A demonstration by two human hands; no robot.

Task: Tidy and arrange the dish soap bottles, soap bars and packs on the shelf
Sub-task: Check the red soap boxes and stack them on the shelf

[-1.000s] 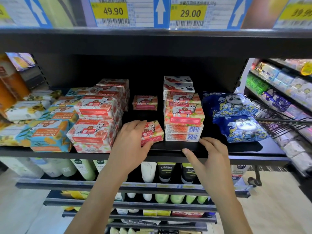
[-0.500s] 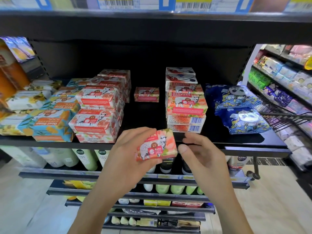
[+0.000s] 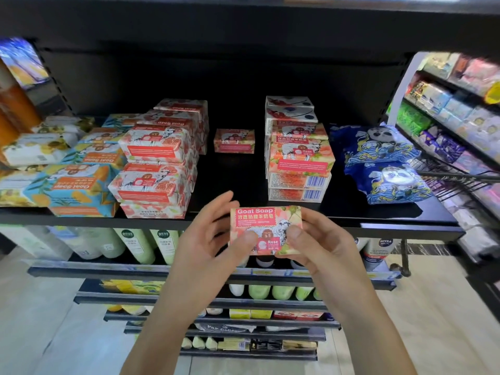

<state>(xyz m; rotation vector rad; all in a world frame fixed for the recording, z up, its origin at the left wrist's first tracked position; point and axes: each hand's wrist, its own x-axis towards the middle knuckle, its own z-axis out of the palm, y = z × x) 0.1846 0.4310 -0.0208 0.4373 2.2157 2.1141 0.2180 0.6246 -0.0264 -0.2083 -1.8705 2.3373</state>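
Black shelf (image 3: pixel 378 212) carries stacked pink soap boxes (image 3: pixel 299 161). Pink rectangular goat-soap box (image 3: pixel 259 217) is pinched between left hand (image 3: pixel 205 250) and right hand (image 3: pixel 324 250); long axis horizontal, apparently level.

Shop aisle: black shelving, pale floor.
Black shelf unit (image 3: pixel 405 229) with dark back panel (image 3: pixel 243 71) and stepped lower tiers (image 3: pixel 108 270). Second rack (image 3: pixel 460 89) at right on a white upright (image 3: pixel 400 90), black wire basket (image 3: pixel 460 182) beside it. Beige floor (image 3: pixel 433 320), evenly lit.

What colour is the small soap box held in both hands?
The soap box is pink-red with a floral pattern; the head view shows it.
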